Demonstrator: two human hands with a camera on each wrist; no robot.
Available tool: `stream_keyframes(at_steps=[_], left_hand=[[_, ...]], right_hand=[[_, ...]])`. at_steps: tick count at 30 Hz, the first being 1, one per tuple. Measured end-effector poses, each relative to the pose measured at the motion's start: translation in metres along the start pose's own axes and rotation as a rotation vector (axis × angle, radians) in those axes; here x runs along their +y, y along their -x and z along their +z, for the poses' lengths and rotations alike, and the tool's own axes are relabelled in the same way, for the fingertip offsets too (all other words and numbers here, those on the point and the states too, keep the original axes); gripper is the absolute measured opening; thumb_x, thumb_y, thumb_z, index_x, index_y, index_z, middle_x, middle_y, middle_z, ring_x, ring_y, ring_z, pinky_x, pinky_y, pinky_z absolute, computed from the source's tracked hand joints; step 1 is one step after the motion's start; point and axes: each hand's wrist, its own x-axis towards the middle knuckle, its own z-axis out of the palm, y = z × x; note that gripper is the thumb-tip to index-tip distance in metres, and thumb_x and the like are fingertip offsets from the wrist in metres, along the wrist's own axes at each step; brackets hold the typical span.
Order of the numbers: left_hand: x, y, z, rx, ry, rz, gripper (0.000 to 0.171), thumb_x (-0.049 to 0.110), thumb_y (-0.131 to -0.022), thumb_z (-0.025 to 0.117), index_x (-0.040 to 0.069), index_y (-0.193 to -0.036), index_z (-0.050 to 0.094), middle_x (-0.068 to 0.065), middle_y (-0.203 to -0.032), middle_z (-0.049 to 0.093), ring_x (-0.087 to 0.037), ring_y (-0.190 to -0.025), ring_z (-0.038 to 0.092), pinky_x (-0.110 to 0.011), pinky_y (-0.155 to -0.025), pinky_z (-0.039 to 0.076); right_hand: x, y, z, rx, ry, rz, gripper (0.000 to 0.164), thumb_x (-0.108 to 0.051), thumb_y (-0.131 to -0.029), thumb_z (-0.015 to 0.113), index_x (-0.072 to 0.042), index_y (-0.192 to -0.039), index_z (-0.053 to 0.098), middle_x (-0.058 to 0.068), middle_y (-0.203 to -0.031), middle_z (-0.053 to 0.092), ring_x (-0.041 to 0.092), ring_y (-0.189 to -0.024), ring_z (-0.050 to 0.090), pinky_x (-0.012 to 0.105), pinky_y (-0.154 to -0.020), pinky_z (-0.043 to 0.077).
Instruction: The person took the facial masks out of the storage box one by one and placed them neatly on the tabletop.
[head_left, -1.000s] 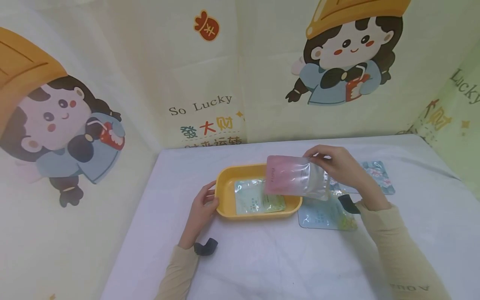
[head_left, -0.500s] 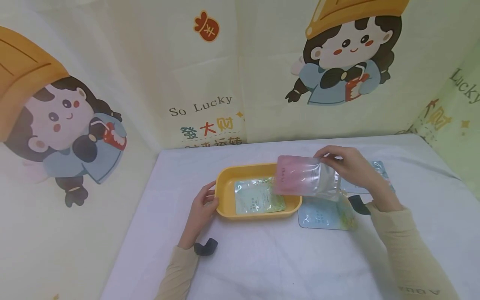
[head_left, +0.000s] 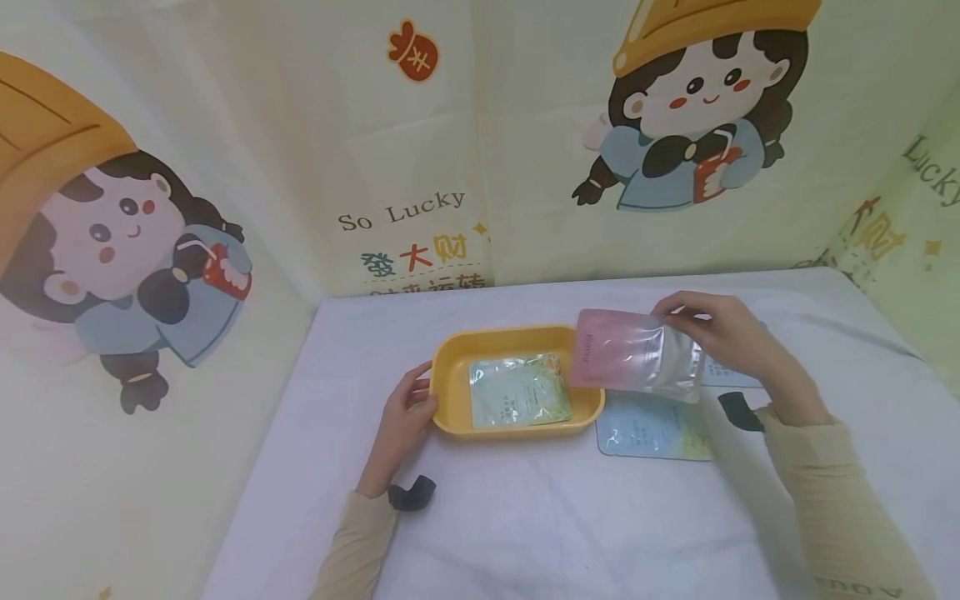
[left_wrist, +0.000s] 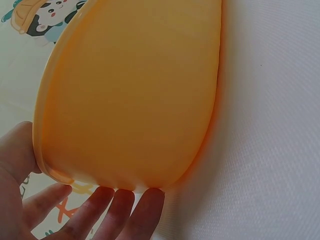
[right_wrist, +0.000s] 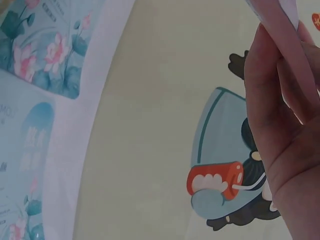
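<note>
My left hand [head_left: 405, 421] holds the left end of a yellow tray [head_left: 452, 367], thumb at its rim and fingers against the outer end wall. Only the outside of the tray [left_wrist: 135, 95] shows in the left wrist view. A pale green foil packet [head_left: 513, 396] lies flat in the tray. My right hand [head_left: 723, 333] pinches the top edge of a glossy pink and silver foil packet [head_left: 622, 350], which hangs over the tray's right end. In the right wrist view, thumb and fingers meet on the pink packet [right_wrist: 282, 30], its edge toward the camera.
A light blue packet [head_left: 648, 429] lies right of the tray, partly beneath the raised one. Further right are lotus-patterned packets [right_wrist: 55, 55], mostly hidden behind the right hand in the head view. A white cloth [head_left: 555, 517] covers the table, and printed curtains stand behind and beside it.
My right hand has moved to the right with the pink and silver packet, uncovering more of the pale green packet in the tray. The left hand and tray have stayed put.
</note>
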Motion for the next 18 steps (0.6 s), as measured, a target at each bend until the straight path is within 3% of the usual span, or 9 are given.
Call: stream_keyframes(at_steps=[8,18], left_hand=[[0.001,0.0,0.0,-0.004,0.0,-0.012,0.054,0.017,-0.092,0.059,0.029,-0.143,0.048,-0.009,-0.131,0.059,-0.029,-0.122,0.058,-0.041,-0.094,0.057],[0.003,0.001,0.002,-0.007,0.005,-0.008,0.055,0.015,-0.093,0.059,0.024,-0.146,0.047,-0.012,-0.134,0.058,-0.031,-0.124,0.057,-0.043,-0.095,0.056]], right_hand=[[0.01,0.007,-0.009,-0.022,-0.003,0.052,0.025,0.0,-0.091,0.065,-0.015,-0.11,0.072,0.003,-0.107,0.071,0.005,-0.097,0.061,0.0,-0.082,0.04],[0.022,0.015,-0.02,-0.003,0.013,0.025,0.027,0.005,-0.088,0.067,-0.013,-0.106,0.072,0.004,-0.103,0.072,-0.009,-0.093,0.056,-0.001,-0.079,0.04]])
